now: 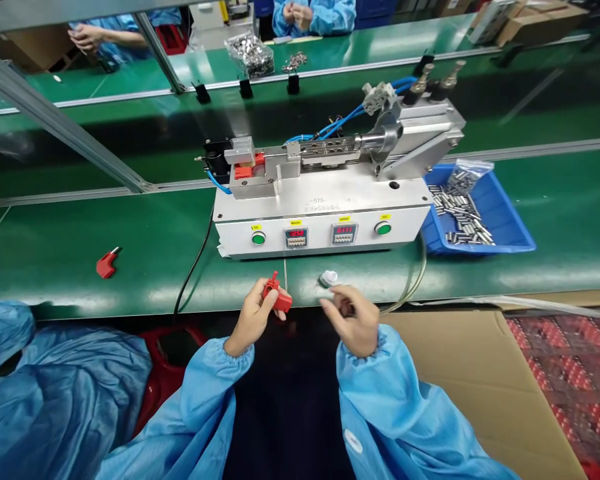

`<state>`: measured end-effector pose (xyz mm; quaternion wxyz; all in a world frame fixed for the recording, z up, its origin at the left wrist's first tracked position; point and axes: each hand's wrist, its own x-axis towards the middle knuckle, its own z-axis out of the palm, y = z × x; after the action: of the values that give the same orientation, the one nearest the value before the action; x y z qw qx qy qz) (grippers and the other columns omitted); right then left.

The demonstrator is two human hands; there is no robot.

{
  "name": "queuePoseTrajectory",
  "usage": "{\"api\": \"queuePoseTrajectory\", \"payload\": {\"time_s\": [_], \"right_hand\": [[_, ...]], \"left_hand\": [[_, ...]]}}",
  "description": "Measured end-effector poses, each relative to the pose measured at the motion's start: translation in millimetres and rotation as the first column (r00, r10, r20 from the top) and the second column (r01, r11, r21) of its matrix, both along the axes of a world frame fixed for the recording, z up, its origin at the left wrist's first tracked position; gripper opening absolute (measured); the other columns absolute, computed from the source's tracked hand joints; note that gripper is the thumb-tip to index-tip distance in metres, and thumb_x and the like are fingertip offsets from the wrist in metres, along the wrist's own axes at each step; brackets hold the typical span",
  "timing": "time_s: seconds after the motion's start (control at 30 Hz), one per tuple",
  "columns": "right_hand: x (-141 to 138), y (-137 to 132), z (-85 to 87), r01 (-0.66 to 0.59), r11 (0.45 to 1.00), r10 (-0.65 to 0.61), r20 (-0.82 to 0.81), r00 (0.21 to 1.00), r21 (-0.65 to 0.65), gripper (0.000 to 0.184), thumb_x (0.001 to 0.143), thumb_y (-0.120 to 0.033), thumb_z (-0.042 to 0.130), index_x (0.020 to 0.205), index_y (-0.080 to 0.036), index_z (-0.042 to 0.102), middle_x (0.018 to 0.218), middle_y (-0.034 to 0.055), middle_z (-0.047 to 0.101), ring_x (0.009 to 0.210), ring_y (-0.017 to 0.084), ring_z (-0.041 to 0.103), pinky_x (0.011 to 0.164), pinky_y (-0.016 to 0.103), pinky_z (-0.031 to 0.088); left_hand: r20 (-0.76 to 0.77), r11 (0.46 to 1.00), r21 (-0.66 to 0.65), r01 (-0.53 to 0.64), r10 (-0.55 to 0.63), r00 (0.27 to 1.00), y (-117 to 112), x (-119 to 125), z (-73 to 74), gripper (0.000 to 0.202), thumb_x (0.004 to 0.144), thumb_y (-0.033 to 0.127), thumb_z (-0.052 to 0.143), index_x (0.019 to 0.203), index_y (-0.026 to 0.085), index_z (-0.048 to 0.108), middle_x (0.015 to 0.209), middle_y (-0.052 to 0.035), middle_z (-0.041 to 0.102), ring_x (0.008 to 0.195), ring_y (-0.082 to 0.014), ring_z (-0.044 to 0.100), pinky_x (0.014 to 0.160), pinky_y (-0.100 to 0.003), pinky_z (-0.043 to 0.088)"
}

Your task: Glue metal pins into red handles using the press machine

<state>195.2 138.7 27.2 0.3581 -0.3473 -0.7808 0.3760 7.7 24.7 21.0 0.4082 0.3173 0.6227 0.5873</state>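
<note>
My left hand (pixel 254 315) is closed around a red plastic part (pixel 281 301), which has a narrow prong sticking up. My right hand (pixel 354 319) is held at the bench edge with thumb and forefinger apart, and I see nothing between them. Just beyond its fingertips a small round container with a white top (pixel 329 279) rests on the green bench. Behind both hands stands a metal bench machine (pixel 323 200) with two green buttons and two red-digit counters. Another red piece (pixel 245 172) sits in the fixture at the machine's left end.
A blue bin (pixel 510 223) with metal cylinders stands right of the machine. On the left of the bench lies a red part with a metal pin (pixel 107 264). A black cable (pixel 196 267) hangs over the edge. Cardboard (pixel 460 373) lies at lower right. Co-workers sit opposite and at left.
</note>
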Motion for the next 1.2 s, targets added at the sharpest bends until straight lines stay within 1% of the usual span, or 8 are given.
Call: {"api": "queuePoseTrajectory", "payload": {"time_s": [0.07, 0.17, 0.3, 0.4, 0.5, 0.6, 0.77, 1.2], "right_hand": [[5.3, 13.5, -4.5, 0.138, 0.99, -0.137, -0.038, 0.99, 0.041, 0.038, 0.094, -0.047, 0.072, 0.126, -0.027, 0.065, 0.09, 0.0046, 0.066, 0.072, 0.02, 0.061, 0.068, 0.036, 0.056], [2.9, 32.7, -17.8, 0.07, 0.998, -0.07, 0.007, 0.998, -0.004, 0.057, 0.088, -0.043, 0.076, 0.14, -0.026, 0.058, 0.117, 0.0109, 0.066, 0.094, 0.024, 0.067, 0.077, 0.039, 0.06], [-7.0, 41.3, -37.2, -0.016, 0.994, 0.026, 0.086, 0.996, -0.113, 0.03, 0.094, -0.044, 0.065, 0.115, -0.024, 0.069, 0.118, 0.0132, 0.07, 0.108, 0.029, 0.069, 0.086, 0.043, 0.061], [-9.3, 40.4, -39.5, -0.021, 0.974, 0.021, -0.002, 1.0, -0.226, 0.032, 0.098, -0.049, 0.06, 0.116, -0.022, 0.065, 0.118, 0.0142, 0.073, 0.114, 0.029, 0.07, 0.098, 0.046, 0.059], [-6.9, 41.1, -30.2, -0.026, 0.944, 0.003, -0.073, 0.997, -0.329, 0.039, 0.099, -0.053, 0.06, 0.123, -0.022, 0.061, 0.108, 0.0125, 0.076, 0.099, 0.027, 0.074, 0.089, 0.043, 0.06], [-3.0, 40.8, -16.8, -0.012, 0.946, -0.01, -0.066, 0.998, -0.323, 0.041, 0.1, -0.054, 0.058, 0.124, -0.022, 0.062, 0.089, 0.0062, 0.074, 0.075, 0.022, 0.07, 0.073, 0.037, 0.059], [-1.1, 28.7, -2.6, -0.053, 0.97, 0.06, 0.022, 0.998, -0.238, 0.038, 0.095, -0.056, 0.065, 0.102, -0.02, 0.075, 0.079, 0.0035, 0.07, 0.063, 0.018, 0.06, 0.064, 0.033, 0.052], [-7.1, 12.7, -14.3, -0.032, 0.969, 0.044, 0.046, 0.998, -0.244, 0.039, 0.095, -0.054, 0.065, 0.099, -0.017, 0.077, 0.067, 0.0012, 0.064, 0.055, 0.015, 0.052, 0.056, 0.03, 0.046]], "left_hand": [[0.07, 0.999, -0.04, 0.019, -0.016, 0.997, 6.7, -3.6, -9.0, 0.052, 0.091, 0.069, 0.069, 0.098, 0.017, 0.063, 0.084, -0.0045, 0.071, 0.054, -0.0119, 0.06, 0.058, -0.027, 0.053], [0.143, 0.992, -0.078, 0.097, -0.085, 0.986, 20.8, -5.8, -20.9, 0.054, 0.077, 0.064, 0.083, 0.094, 0.014, 0.069, 0.082, -0.0039, 0.068, 0.059, -0.0133, 0.061, 0.059, -0.028, 0.053], [0.205, 0.988, -0.06, 0.139, -0.124, 0.971, 29.5, -8.1, -26.0, 0.052, 0.075, 0.062, 0.085, 0.091, 0.014, 0.072, 0.079, -0.0019, 0.064, 0.063, -0.0147, 0.061, 0.058, -0.027, 0.052], [0.238, 0.989, -0.059, 0.136, -0.118, 0.964, 23.4, -9.0, -24.3, 0.054, 0.083, 0.069, 0.075, 0.087, 0.016, 0.067, 0.066, 0.0019, 0.056, 0.056, -0.013, 0.054, 0.051, -0.024, 0.045], [0.23, 0.995, -0.03, 0.094, -0.084, 0.97, 15.5, -7.3, -22.2, 0.057, 0.086, 0.074, 0.07, 0.083, 0.018, 0.061, 0.061, 0.0044, 0.049, 0.051, -0.0103, 0.045, 0.046, -0.022, 0.037], [0.19, 0.997, 0.003, 0.071, -0.071, 0.979, 13.4, -5.6, -21.4, 0.059, 0.087, 0.076, 0.068, 0.08, 0.018, 0.056, 0.06, 0.0063, 0.043, 0.05, -0.0086, 0.039, 0.047, -0.021, 0.032], [0.161, 0.996, 0.017, 0.091, -0.092, 0.983, 15.7, -7.1, -23.2, 0.058, 0.089, 0.075, 0.065, 0.082, 0.018, 0.055, 0.062, 0.0061, 0.045, 0.053, -0.009, 0.041, 0.05, -0.022, 0.033], [0.25, 0.995, 0.065, 0.082, -0.096, 0.964, 16.4, -7.7, -24.3, 0.059, 0.087, 0.075, 0.07, 0.093, 0.017, 0.06, 0.064, 0.006, 0.05, 0.05, -0.0071, 0.041, 0.045, -0.018, 0.033]]}}
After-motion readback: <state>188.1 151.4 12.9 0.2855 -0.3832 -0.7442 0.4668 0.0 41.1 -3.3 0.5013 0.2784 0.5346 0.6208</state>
